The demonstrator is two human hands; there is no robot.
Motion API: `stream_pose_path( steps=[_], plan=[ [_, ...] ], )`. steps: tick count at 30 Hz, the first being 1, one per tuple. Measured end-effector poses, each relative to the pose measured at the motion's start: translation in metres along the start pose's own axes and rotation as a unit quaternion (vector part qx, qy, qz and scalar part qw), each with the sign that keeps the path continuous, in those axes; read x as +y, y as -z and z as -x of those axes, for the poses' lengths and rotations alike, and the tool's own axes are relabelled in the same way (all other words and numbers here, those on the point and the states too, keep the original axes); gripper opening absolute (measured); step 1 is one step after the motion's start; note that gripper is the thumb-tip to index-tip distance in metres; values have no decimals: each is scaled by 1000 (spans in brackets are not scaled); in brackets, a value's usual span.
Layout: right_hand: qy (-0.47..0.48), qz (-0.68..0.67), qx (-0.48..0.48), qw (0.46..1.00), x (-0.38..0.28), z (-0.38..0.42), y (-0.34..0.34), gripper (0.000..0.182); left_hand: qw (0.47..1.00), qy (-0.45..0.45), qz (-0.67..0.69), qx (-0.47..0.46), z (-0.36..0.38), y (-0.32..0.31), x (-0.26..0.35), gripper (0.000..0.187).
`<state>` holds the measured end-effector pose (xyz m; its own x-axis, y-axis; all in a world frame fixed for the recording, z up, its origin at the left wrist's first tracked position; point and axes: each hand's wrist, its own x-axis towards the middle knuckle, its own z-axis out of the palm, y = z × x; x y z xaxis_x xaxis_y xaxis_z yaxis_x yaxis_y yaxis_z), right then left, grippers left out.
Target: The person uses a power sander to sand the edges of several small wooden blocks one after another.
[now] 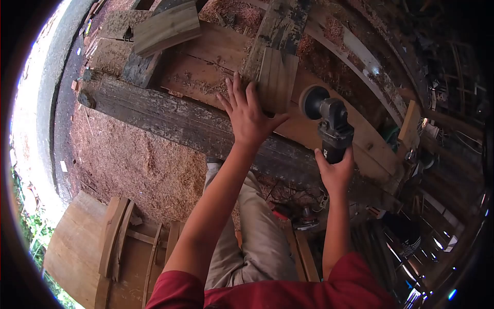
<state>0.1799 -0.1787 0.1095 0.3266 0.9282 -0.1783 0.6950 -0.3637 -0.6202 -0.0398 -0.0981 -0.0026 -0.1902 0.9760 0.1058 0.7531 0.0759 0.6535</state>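
My right hand (337,172) is wrapped round the black body of an angle grinder (335,129). The grinder's round disc (313,102) points up and left, just right of a short wooden block (278,80). That block lies on a dark, weathered beam (280,26). My left hand (249,113) is open with fingers spread, its fingertips beside the block's lower left edge; whether they touch it I cannot tell. A second wooden block (167,29) rests on the timbers at the upper left.
A long dark beam (170,113) crosses in front of my legs. Wood shavings (139,159) cover the ground at left. Curved boards (77,242) lie at lower left. Wide planks (206,67) with shavings lie behind the beam. Cables and tools (303,216) sit near my legs.
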Motion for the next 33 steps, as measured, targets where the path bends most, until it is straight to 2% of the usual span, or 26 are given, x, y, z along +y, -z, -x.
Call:
stream_pose_path(
  steps=[3, 6, 9, 10, 14, 19, 22, 25, 28, 33],
  plan=[
    [1, 44, 17, 999, 11, -4, 2, 58, 1000, 0, 23, -2, -2, 8, -4, 112],
    [2, 49, 15, 999, 11, -3, 6, 57, 997, -47, 24, -50, -8, 39, -38, 109],
    [27, 66, 10, 997, -4, 1, 5, 58, 986, -86, 104, -96, -17, 62, -75, 113],
    [48, 65, 12, 997, -10, 1, 2, 58, 988, -104, 87, -68, -17, 68, -78, 118],
    [107, 21, 23, 994, -24, -2, -19, 54, 983, -98, 121, -101, -16, 70, -91, 118],
    [86, 76, -6, 993, -45, -6, -32, 46, 980, -90, 159, -72, -9, 53, -89, 113],
    [95, 101, -9, 990, -49, -12, -35, 45, 965, -62, 251, -37, -2, 52, -85, 94],
    [100, 131, -14, 986, -49, -18, -38, 46, 967, 62, 248, -17, 4, 38, -88, 60],
    [101, 149, -17, 984, -54, -22, -38, 46, 872, 237, 418, -89, 4, 36, -76, 40],
    [92, 178, -33, 979, -67, -27, -35, 45, 838, 286, 460, -69, 0, 35, -67, 32]
  ],
)
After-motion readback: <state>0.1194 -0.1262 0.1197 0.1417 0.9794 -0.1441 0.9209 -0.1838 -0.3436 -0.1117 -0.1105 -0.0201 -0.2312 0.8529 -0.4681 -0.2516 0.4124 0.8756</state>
